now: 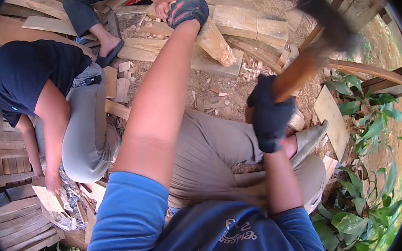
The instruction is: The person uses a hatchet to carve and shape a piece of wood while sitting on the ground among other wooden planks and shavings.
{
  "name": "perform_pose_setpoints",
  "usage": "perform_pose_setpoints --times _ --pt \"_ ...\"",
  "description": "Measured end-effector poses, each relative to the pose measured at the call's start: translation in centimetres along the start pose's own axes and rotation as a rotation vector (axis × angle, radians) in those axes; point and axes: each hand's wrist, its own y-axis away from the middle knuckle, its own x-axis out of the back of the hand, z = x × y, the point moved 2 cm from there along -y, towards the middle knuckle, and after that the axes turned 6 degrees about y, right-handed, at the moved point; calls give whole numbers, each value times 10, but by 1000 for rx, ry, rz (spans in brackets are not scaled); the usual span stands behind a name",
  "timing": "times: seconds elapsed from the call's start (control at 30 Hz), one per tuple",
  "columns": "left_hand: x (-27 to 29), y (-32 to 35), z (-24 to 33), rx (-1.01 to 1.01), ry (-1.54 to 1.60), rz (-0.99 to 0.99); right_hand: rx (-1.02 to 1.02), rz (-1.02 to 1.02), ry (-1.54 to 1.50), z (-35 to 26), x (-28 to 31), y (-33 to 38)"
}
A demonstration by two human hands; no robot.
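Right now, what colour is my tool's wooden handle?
The handle is orange-brown, best in the head view.

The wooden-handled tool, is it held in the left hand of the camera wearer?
No, the gloved right hand grips the wooden-handled tool, while the gloved left hand is at a wood block.

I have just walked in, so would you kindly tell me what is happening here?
The gloved right hand holds a raised, blurred axe-like tool. The gloved left hand is on a rough wood block; a co-worker's hand is beside it. At the left, another co-worker bends forward, one hand at a pale board.
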Motion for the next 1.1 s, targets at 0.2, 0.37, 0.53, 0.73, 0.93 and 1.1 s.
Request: perform_pose_setpoints --times 0.2,0.37,0.53,0.73,0.93,1.1 --pt "-43 -45 -46 -78 -51 16 -341 -460 -23 60 -50 -4" --pt "-26 -15 -12 73 72 -31 -184 -268 -54 -18 17 5" --pt "13 -3 1 275 128 -118 -5 -57 -64 -6 0 6" --pt "-9 -30 -39 85 114 47 -153 -344 191 127 -78 -22" --pt "12 -5 -3 296 143 -131 -284 -255 -68 6 -3 -7" --pt "22 2 4 212 109 -25 -180 -139 -136 4 -15 -4"
